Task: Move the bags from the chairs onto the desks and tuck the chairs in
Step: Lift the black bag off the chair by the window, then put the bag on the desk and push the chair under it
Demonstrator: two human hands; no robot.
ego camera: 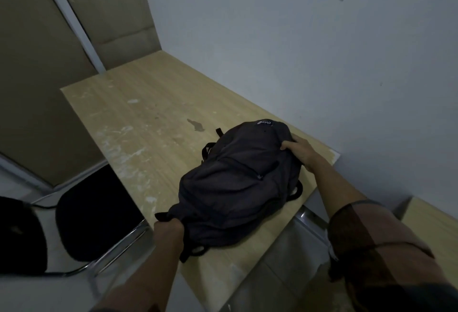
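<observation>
A dark backpack (238, 183) lies flat on the light wooden desk (138, 118), near its front right corner. My left hand (169, 231) grips the bag's near end, at its top handle. My right hand (301, 152) grips the fabric at the bag's far right side, close to the desk's edge by the wall. A black chair (96, 215) with a chrome frame stands to the left of the desk, its seat bare and partly under the desk edge.
A white wall (322, 51) runs along the desk's right side. Beige partition panels (39, 76) with a pale frame close off the back left. Another dark chair part (19, 235) shows at the far left. A second desk corner (431, 227) sits at the right.
</observation>
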